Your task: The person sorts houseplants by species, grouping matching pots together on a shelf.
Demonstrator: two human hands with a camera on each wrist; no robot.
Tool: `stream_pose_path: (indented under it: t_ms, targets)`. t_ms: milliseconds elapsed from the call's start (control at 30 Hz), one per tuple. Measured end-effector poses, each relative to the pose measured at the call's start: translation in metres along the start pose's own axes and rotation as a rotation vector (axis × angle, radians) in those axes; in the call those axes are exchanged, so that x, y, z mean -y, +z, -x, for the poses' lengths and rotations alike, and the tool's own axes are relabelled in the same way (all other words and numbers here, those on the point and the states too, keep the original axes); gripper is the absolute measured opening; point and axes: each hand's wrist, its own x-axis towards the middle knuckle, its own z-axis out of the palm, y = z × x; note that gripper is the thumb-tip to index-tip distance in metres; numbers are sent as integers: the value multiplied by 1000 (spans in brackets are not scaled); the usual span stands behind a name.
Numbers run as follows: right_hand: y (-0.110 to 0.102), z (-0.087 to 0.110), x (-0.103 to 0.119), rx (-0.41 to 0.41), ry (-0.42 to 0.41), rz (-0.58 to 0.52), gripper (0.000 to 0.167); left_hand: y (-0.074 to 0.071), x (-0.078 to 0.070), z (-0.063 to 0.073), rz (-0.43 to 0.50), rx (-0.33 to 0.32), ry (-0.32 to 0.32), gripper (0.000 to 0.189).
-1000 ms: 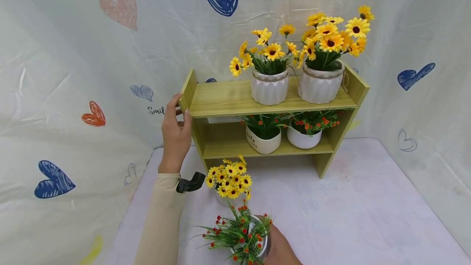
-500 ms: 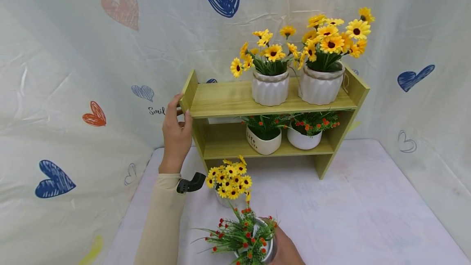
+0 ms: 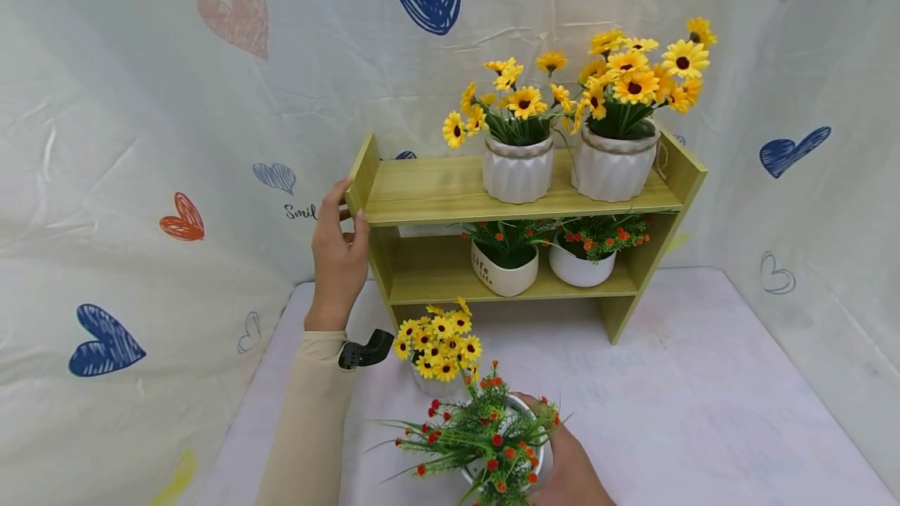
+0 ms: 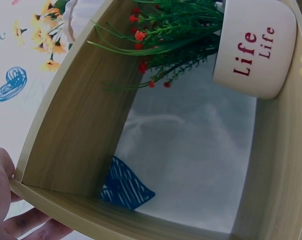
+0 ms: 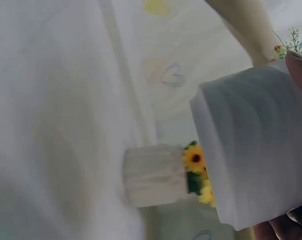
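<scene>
My left hand (image 3: 339, 256) grips the upper left corner of a light wooden two-tier shelf (image 3: 429, 186). In the left wrist view, its thumb and fingers lie on either side of the panel edge. Low in the head view, my right hand (image 3: 573, 463) holds a white pot of red flowers and long green leaves (image 3: 485, 436). The right wrist view shows this ribbed white pot (image 5: 256, 145) close up, fingers round it, seemingly raised off the table. Just beyond it, a pot of small yellow sunflowers (image 3: 439, 342) stands on the table before the shelf's left end.
Two white ribbed pots of yellow sunflowers (image 3: 518, 170) (image 3: 615, 166) stand on the top tier, toward the right. Below them sit a cream "Life" pot (image 3: 505, 276) and a white pot (image 3: 582, 265), both with red flowers. A pale cloth covers the table (image 3: 717, 412); a heart-printed curtain hangs behind.
My right hand has carried the red-flowered pot to the right and slightly forward. My left hand keeps its grip on the shelf corner.
</scene>
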Motion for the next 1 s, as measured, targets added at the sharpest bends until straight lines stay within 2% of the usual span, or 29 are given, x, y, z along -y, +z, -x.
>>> stream_pose_path:
  t_ms: [67,133,233,300,400,433,633,733,867,1000]
  targets:
    - [-1,1,9,-57,2,81,99,0,0,0,3,-1,0,48]
    - [-3,0,16,-109,-46,194,97,0,0,0,5,-2,-1,48]
    - [-3,-4,25,-139,-218,316,96,0,0,0,8,-1,-2,48]
    - [-4,-9,30,-162,-362,398,97,0,0,0,6,-2,-2,48]
    - [-5,-21,38,-190,-497,458,100,0,0,0,3,-3,-1,48]
    - [-5,-25,40,-217,-518,481,102,0,0,0,3,-3,-2,48]
    - [-3,-55,58,-264,-578,465,108,1,1,1,8,-6,-5,48]
    - [0,-70,67,-269,-593,446,104,1,2,1,10,-13,-7,48]
    - [7,-87,75,-286,-590,453,98,0,2,1,14,-17,-11,48]
    - [12,-101,81,-322,-573,485,101,1,2,1,14,-11,-8,48]
